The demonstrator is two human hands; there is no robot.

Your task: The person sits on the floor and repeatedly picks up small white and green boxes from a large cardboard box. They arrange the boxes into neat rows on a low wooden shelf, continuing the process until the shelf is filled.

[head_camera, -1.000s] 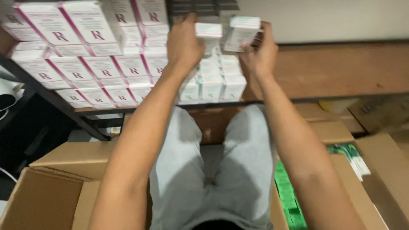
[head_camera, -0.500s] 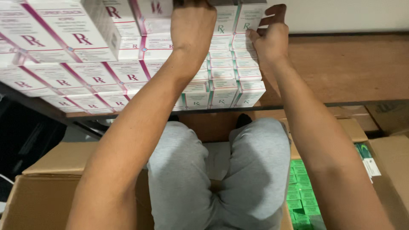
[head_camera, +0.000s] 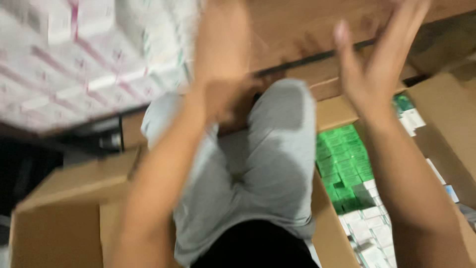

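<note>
Both hands have left the shelf boxes (head_camera: 74, 74): right hand (head_camera: 377, 74) spread, empty; left hand (head_camera: 223, 64) too blurred to tell. Carton (head_camera: 436, 129) holds green packs (head_camera: 347, 164).

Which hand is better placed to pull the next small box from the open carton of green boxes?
Right, probably. The right hand is open, empty, and raised on the same side as the carton of green boxes. The left hand is blurred, over the grey-clad lap, farther from that carton.

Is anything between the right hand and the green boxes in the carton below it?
Nothing visible. The right hand is raised, open and empty, over the wooden shelf; the green boxes lie uncovered in the carton below it. The picture is blurred.
</note>
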